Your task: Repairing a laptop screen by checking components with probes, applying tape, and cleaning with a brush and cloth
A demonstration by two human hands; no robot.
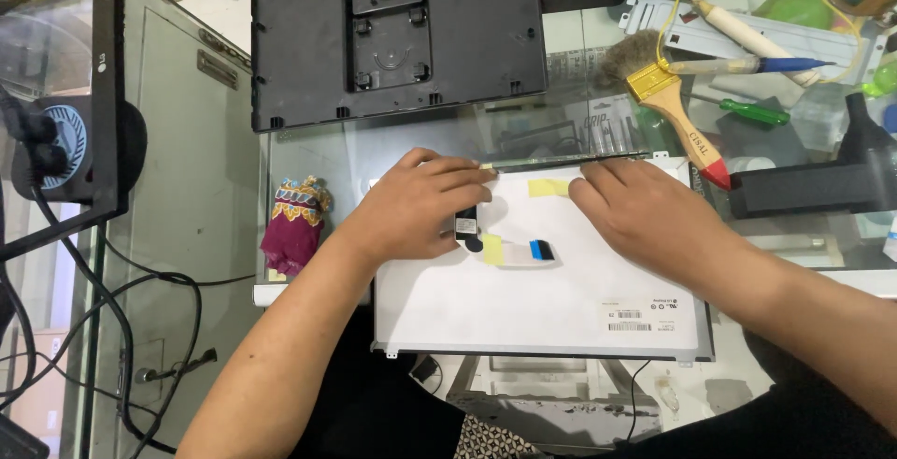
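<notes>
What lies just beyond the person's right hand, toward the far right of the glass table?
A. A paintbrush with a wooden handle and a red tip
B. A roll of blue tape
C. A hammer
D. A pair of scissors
A: a paintbrush with a yellow ferrule, wooden handle and red tip lies just past the right hand, which rests on the white display panel.

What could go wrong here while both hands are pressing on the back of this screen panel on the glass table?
1. The left hand and right hand both lean on the thin white screen panel; hard pressure could crack it.
2. The flat ribbon cable lies loose by the left hand and could get creased or torn.
3. The panel's near edge seems to overhang the glass table, so it might tip or slide off.
</notes>
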